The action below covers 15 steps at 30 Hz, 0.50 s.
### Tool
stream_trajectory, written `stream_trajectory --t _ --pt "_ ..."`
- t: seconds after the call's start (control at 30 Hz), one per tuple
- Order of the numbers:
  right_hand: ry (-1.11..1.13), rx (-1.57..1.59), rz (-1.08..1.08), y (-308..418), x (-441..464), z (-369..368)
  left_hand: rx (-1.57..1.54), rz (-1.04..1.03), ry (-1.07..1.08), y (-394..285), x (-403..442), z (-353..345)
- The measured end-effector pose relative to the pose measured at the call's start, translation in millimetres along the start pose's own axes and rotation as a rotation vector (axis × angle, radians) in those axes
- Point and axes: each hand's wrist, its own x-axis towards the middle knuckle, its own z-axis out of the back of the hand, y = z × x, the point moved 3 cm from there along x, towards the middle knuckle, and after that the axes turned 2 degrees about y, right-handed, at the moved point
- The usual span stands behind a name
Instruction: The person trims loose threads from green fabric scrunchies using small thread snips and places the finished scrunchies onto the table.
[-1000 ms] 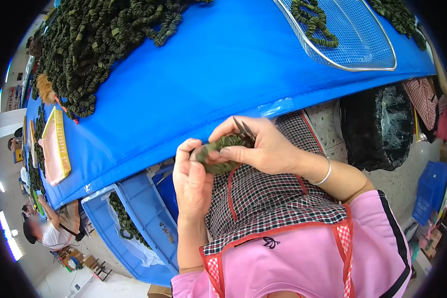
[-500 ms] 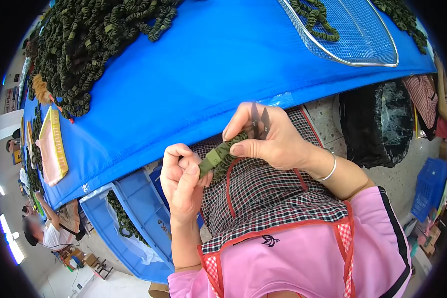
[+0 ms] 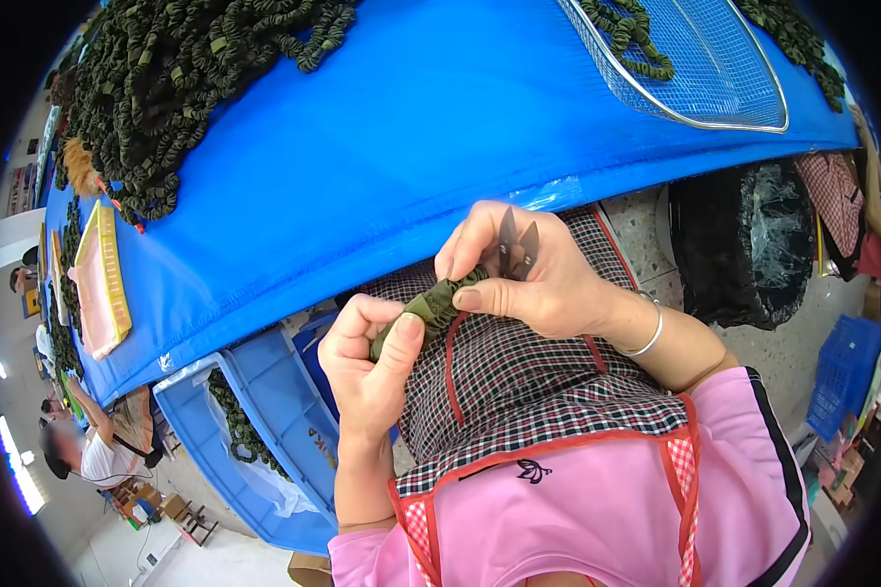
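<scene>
Both my hands meet in front of the apron around an olive-green scrunched fabric band (image 3: 424, 306). My left hand (image 3: 367, 357) grips its lower left end, with the thumb pressed on top. At the upper right end, my right hand (image 3: 529, 269) pinches the band between thumb and fingertips. Small dark thread snips (image 3: 517, 245) are also tucked in my right hand, blades pointing up past the fingers. The snips' handles are hidden in the palm. Part of the band is covered by my fingers.
On the blue table cover (image 3: 362, 147) lies a large pile of green scrunched bands (image 3: 157, 88). A wire mesh basket (image 3: 715, 68) holds a few more. At left is a pink-and-yellow tray (image 3: 103, 284). Below stand a blue crate (image 3: 284, 411) and a black bag (image 3: 739, 254). Another person (image 3: 98, 445) is far left.
My left thumb has moved up onto the band, covering the flat section that showed before. The snips' blades show slightly more spread. My right hand keeps its pinch.
</scene>
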Motion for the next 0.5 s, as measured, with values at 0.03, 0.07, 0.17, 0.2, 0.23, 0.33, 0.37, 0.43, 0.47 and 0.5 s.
stream_trajectory --t 0.03,0.07,0.17,0.2,0.23,0.33,0.37,0.43,0.47,0.5 --pt "-0.007 -0.008 0.012 -1 0 0 0.006 0.001 0.009 -3 0 -2" --pt "-0.014 -0.015 0.023 -1 0 -1 0.011 0.002 0.018 -6 1 -3" --pt "0.010 -0.018 -0.033 2 0 -3 0.157 0.021 0.032 -8 1 -5" --pt "-0.004 -0.003 -0.026 1 0 -3 0.116 0.026 0.032 -5 1 -2" --pt "-0.020 0.012 -0.019 0 1 -2 0.076 0.030 0.033 -4 2 -1" --pt "-0.045 0.022 -0.031 -2 3 4 -0.147 0.086 0.051 -2 4 -2" --pt "-0.049 0.021 -0.042 -3 4 6 -0.206 0.111 0.055 -1 4 -2" --pt "-0.058 0.035 -0.053 -3 4 5 -0.266 0.126 0.082 0 5 -2" --pt "-0.063 0.055 -0.058 -5 5 6 -0.296 0.133 0.094 0 5 -3" --pt "-0.066 0.075 -0.063 -6 5 6 -0.293 0.133 0.091 0 5 -3"
